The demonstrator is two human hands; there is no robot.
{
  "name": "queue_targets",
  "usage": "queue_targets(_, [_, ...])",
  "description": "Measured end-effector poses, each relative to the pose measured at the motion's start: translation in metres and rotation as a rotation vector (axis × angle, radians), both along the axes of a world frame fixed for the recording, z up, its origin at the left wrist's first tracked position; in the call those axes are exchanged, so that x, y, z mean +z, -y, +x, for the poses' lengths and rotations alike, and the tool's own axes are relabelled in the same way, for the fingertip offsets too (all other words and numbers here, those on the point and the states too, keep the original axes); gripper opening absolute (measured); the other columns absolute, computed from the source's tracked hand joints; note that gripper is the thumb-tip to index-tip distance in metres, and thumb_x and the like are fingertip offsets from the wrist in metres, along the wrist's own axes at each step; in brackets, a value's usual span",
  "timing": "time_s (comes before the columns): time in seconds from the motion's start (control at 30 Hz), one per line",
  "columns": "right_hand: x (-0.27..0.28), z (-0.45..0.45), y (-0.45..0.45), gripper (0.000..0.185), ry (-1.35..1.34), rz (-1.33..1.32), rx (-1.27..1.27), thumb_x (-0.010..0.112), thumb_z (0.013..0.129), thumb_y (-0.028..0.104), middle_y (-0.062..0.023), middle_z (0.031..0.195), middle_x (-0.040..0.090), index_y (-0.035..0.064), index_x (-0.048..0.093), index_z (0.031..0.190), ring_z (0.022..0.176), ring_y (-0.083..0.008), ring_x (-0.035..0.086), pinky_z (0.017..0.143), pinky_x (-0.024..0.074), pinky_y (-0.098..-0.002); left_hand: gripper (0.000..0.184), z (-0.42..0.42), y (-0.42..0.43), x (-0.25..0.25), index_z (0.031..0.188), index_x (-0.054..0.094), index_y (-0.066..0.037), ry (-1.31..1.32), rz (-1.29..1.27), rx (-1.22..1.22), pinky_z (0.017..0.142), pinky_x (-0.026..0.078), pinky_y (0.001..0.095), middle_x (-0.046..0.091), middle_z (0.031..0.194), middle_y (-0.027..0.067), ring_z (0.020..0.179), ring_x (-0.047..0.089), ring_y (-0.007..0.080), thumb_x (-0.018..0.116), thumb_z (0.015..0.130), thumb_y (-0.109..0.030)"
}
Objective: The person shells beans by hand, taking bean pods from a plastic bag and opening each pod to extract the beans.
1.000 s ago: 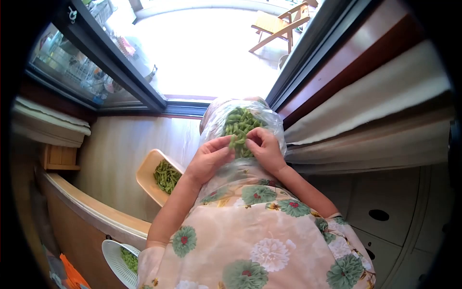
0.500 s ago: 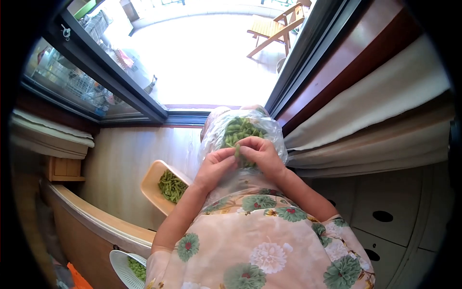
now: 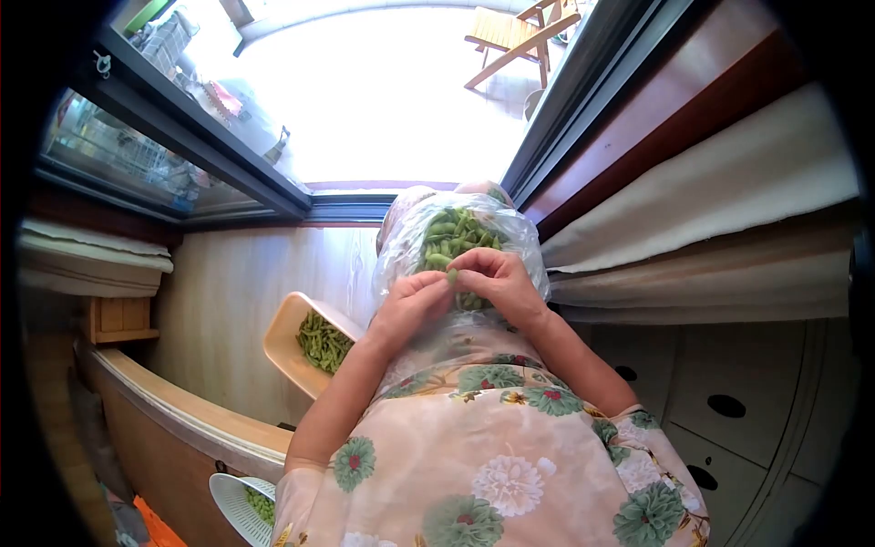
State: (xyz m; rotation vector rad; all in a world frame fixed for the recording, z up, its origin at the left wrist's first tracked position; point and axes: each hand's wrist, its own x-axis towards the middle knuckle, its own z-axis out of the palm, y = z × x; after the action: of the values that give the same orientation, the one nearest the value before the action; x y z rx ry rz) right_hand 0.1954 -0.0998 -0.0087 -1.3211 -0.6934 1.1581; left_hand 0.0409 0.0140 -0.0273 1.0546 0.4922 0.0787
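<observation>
My left hand (image 3: 412,303) and my right hand (image 3: 500,284) meet over my lap, fingertips pinched together on one small green soybean pod (image 3: 452,274). Below them, a clear plastic bag (image 3: 401,239) lies spread across my knees and holds a heap of green soybean pods (image 3: 458,230). To the left on the floor stands a peach-coloured bin (image 3: 286,349) with more pods (image 3: 323,343) in it, partly covered by my left forearm. A white slotted basket (image 3: 233,507) at the lower left contains loose green beans (image 3: 262,504).
A wooden furniture edge (image 3: 196,406) runs beside my left arm. Curtains (image 3: 711,191) and a drawer cabinet (image 3: 729,365) stand on the right. Ahead, a dark sliding-door frame (image 3: 346,211) borders a bright balcony with a folding wooden chair (image 3: 506,35).
My fingers have shifted slightly around the pod, and both hands sit a little higher in view. The camera's view has tilted slightly.
</observation>
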Motion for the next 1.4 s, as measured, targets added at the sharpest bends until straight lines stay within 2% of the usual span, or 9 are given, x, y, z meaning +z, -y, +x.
queue_targets(0.07, [0.001,-0.001,0.002,0.014,-0.008,0.016,-0.005,0.062,0.088,0.01,0.0,0.089,0.064,0.0003,0.065,0.097,0.079,-0.0052,0.056,0.072,0.0456,-0.0192,0.019,0.002,0.0,0.008,0.095,0.064,-0.005,-0.008,-0.021,0.013,0.058,0.036,0.0168,0.053,0.077,-0.0068,0.067,0.045,0.0007,0.053,0.095,-0.02])
queue_targets(0.17, [0.011,-0.003,0.003,0.012,0.063,0.027,-0.066,0.062,0.088,0.009,0.0009,0.088,0.063,0.0006,0.065,0.096,0.079,-0.0047,0.055,0.071,0.0452,-0.0192,0.017,0.008,0.008,0.021,0.098,0.061,-0.003,0.036,0.238,0.092,0.058,0.038,0.0206,0.053,0.073,-0.0035,0.064,0.047,0.0067,0.051,0.096,-0.016])
queue_targets(0.27, [0.0,-0.004,0.003,0.011,0.045,0.069,-0.097,0.062,0.088,0.01,0.0022,0.087,0.062,0.0014,0.064,0.095,0.076,-0.0036,0.053,0.069,0.0442,-0.0183,0.018,0.01,0.016,0.008,0.098,0.061,-0.001,0.137,0.754,0.198,0.059,0.041,0.0248,0.054,0.072,-0.0004,0.064,0.05,0.0104,0.051,0.096,-0.016])
queue_targets(0.37, [-0.002,-0.009,0.005,0.013,0.06,0.025,-0.077,0.061,0.087,0.006,0.0004,0.089,0.063,-0.001,0.064,0.097,0.082,-0.0054,0.056,0.073,0.0463,-0.0203,0.019,0.008,0.014,0.005,0.097,0.06,0.0,0.161,0.977,0.165,0.059,0.042,0.0289,0.053,0.07,0.0043,0.063,0.05,0.0138,0.05,0.096,-0.016])
queue_targets(0.57, [0.005,-0.01,0.008,0.016,0.042,-0.008,-0.045,0.06,0.086,0.006,-0.0007,0.088,0.065,-0.002,0.066,0.099,0.082,-0.0059,0.057,0.074,0.0468,-0.0208,0.018,0.004,0.02,0.013,0.092,0.059,0.0,0.029,0.877,0.12,0.057,0.04,0.0308,0.052,0.067,0.0087,0.061,0.049,0.0177,0.049,0.096,-0.015])
queue_targets(0.73, [-0.002,-0.01,0.008,0.014,0.074,0.013,-0.067,0.061,0.085,0.006,-0.0009,0.085,0.065,-0.0018,0.067,0.095,0.079,-0.0058,0.057,0.072,0.047,-0.0213,0.021,0.004,0.02,0.012,0.09,0.056,0.001,0.075,0.962,0.121,0.063,0.043,0.036,0.055,0.075,0.0165,0.069,0.054,0.0288,0.047,0.097,-0.016])
queue_targets(1.0, [-0.003,-0.011,0.005,0.014,0.129,-0.022,-0.069,0.061,0.084,0.008,-0.0023,0.085,0.065,-0.0018,0.067,0.093,0.08,-0.0066,0.058,0.072,0.0472,-0.0218,0.021,0.006,0.023,0.011,0.09,0.058,0.0,0.025,1.14,0.161,0.065,0.044,0.0421,0.057,0.08,0.0218,0.076,0.057,0.0395,0.048,0.096,-0.018])
queue_targets(1.37, [0.002,-0.004,0.006,0.013,0.018,-0.033,-0.02,0.064,0.084,0.008,0.0015,0.08,0.063,-0.0003,0.067,0.093,0.071,-0.0039,0.054,0.065,0.0443,-0.0197,0.021,0.005,0.018,0.015,0.092,0.06,-0.001,-0.01,1.113,0.04,0.066,0.045,0.0405,0.06,0.081,0.0215,0.078,0.059,0.0384,0.049,0.096,-0.018])
queue_targets(1.4, [0.001,-0.003,0.006,0.012,0.004,-0.042,-0.011,0.064,0.084,0.008,0.0005,0.082,0.063,-0.0001,0.067,0.093,0.073,-0.0049,0.055,0.066,0.0454,-0.0203,0.022,0.007,0.019,0.017,0.084,0.056,-0.001,-0.028,1.044,0.049,0.068,0.043,0.046,0.058,0.082,0.0218,0.08,0.056,0.0416,0.044,0.095,-0.016])
